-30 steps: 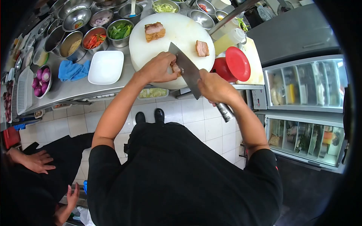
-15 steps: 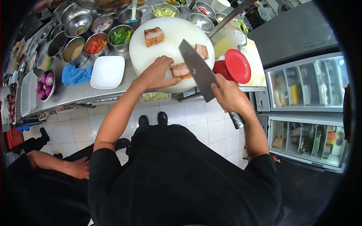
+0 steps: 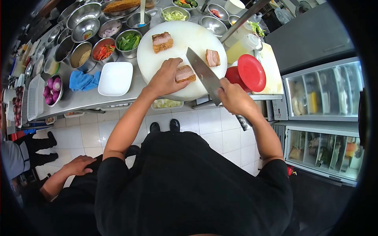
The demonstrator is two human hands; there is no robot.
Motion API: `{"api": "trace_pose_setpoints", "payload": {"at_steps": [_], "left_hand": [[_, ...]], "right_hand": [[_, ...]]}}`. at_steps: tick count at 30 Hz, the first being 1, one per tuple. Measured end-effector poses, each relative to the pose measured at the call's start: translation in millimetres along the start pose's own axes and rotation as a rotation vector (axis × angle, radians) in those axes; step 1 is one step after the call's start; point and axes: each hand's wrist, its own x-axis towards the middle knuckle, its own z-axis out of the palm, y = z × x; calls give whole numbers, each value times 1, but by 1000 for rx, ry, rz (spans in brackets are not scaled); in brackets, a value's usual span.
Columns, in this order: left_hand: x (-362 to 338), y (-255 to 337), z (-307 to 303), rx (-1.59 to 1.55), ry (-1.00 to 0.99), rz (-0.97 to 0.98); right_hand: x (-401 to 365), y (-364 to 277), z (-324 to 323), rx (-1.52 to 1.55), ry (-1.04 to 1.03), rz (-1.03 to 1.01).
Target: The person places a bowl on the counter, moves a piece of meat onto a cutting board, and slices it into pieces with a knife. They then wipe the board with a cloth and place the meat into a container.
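A round white cutting board bears three pieces of browned meat. My left hand grips the near piece of meat from its left side, thumb at the near edge and fingers at the far edge. My right hand is closed on a wide cleaver, whose blade points up and to the left over the board, just right of that piece. A thin piece of meat lies right of the blade, and a thicker block rests at the far left of the board.
Left of the board are a white square dish, a blue cloth and metal bowls with cut vegetables. A red container and a bottle stand at right. Another person's hand is at lower left.
The cleaver blade has lowered and shifted slightly left, with my right hand. My left hand has closed in on the near meat piece. A further person has come into view at far left.
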Motion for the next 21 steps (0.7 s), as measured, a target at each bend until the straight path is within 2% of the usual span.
{"api": "trace_pose_setpoints", "payload": {"at_steps": [1, 3, 6, 7, 9, 11, 14, 17, 21], "left_hand": [[1, -2, 0, 4, 66, 90], [4, -6, 1, -6, 42, 58], [11, -6, 2, -2, -21, 12], [13, -5, 2, 11, -56, -6], [15, -7, 4, 9, -59, -2], [15, -8, 6, 5, -63, 0], [14, -8, 7, -19, -60, -8], [14, -9, 8, -30, -28, 17], [16, -10, 12, -73, -20, 5]], "right_hand": [[-6, -4, -9, 16, -13, 38], [-10, -2, -14, 29, -31, 78], [-13, -2, -19, 31, -17, 2], [-16, -13, -27, 34, -78, 45], [-17, -17, -31, 36, -140, 92], [-15, -9, -30, -43, -123, -19], [-11, -6, -29, -46, -120, -63], [-5, -23, -40, -10, -232, 25], [20, -23, -29, 41, -255, 12]]}}
